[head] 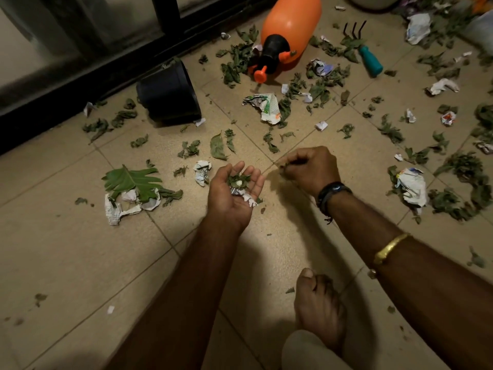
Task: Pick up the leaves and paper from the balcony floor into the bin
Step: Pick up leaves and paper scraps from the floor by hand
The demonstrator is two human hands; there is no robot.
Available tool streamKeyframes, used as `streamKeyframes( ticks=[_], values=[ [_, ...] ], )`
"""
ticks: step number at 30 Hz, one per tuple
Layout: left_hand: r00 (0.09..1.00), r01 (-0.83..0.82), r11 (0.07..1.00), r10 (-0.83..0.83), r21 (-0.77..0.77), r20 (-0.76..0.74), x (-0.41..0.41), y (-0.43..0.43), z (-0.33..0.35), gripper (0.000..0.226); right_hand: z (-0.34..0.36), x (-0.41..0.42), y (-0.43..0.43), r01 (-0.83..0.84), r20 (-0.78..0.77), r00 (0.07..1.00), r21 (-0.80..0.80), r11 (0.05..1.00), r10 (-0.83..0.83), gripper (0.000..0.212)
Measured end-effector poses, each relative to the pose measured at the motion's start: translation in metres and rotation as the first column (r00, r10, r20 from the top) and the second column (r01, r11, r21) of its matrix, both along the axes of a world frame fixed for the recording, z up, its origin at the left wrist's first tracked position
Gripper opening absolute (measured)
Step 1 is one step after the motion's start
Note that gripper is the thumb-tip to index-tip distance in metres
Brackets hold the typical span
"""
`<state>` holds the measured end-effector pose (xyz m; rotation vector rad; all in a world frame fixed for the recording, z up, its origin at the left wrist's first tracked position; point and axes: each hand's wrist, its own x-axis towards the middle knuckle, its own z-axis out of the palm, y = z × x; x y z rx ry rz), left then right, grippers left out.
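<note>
Dry green leaves and crumpled paper scraps lie scattered over the tan tiled floor point(80, 249). My left hand point(232, 193) is turned palm up and cupped, holding a small pile of leaf bits and paper scraps point(238, 181). Just to its right, my right hand point(310, 166) is curled and pinches a small leaf point(285, 165) between fingertips, close above the floor. A large green leaf point(133, 180) lies on crumpled paper point(120, 209) to the left. More crumpled paper point(266, 106) lies ahead, and another wad point(412, 186) at the right. A black pot point(169, 96) lies tipped on its side.
An orange spray bottle point(289, 30) lies on the floor at the top centre. A small rake with a teal handle point(369, 60) lies to its right. A dark window frame point(80, 76) runs along the left back. My bare foot point(318, 308) rests at the bottom.
</note>
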<state>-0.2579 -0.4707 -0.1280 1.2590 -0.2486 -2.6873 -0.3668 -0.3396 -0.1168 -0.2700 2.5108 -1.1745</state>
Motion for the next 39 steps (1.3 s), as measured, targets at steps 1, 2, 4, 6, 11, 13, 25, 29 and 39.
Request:
streamKeyframes(
  ticks=[1,2,4,6,11,13,25,29,39],
  values=[
    [1.000,0.013,1.000,-0.013,-0.002,0.005,-0.002,0.003,0.000,0.027,0.009,0.003,-0.004,-0.009,0.049,0.999,-0.118,0.993,0.015,0.018],
    [1.000,0.025,1.000,-0.025,0.000,0.006,-0.005,0.006,0.001,0.028,0.017,0.007,-0.009,-0.049,0.062,0.996,-0.193,0.980,0.062,0.016],
    [0.999,0.048,0.998,-0.048,0.030,-0.016,-0.009,0.010,0.001,0.033,0.029,0.017,-0.020,-0.198,0.011,0.979,-0.203,0.959,0.204,0.014],
    [0.997,0.074,0.995,-0.071,0.063,-0.043,-0.012,0.011,0.000,0.041,0.035,0.025,-0.028,-0.350,-0.080,0.935,-0.080,0.933,0.344,0.015],
    [0.996,0.036,0.996,-0.029,0.078,-0.090,-0.016,0.004,-0.001,0.039,0.046,0.020,-0.033,-0.403,-0.155,0.909,-0.082,0.911,0.388,0.014],
    [0.990,0.010,0.998,-0.001,0.061,-0.143,-0.016,0.000,0.001,0.025,0.041,0.009,-0.034,-0.301,-0.177,0.945,-0.149,0.942,0.274,0.011],
    [0.980,-0.031,0.999,0.032,0.009,-0.196,-0.004,-0.027,-0.007,0.007,-0.048,-0.062,-0.066,-0.290,-0.267,0.819,0.572,0.767,0.508,0.020],
    [0.985,-0.043,0.999,0.041,-0.011,-0.169,-0.002,-0.030,-0.004,0.010,-0.052,-0.048,-0.059,-0.290,-0.302,0.730,0.676,0.678,0.613,0.028],
    [0.989,-0.038,0.999,0.036,-0.012,-0.144,0.004,-0.016,0.008,0.024,0.021,0.002,-0.042,-0.254,0.108,0.947,-0.317,0.914,0.301,0.021]
  ],
)
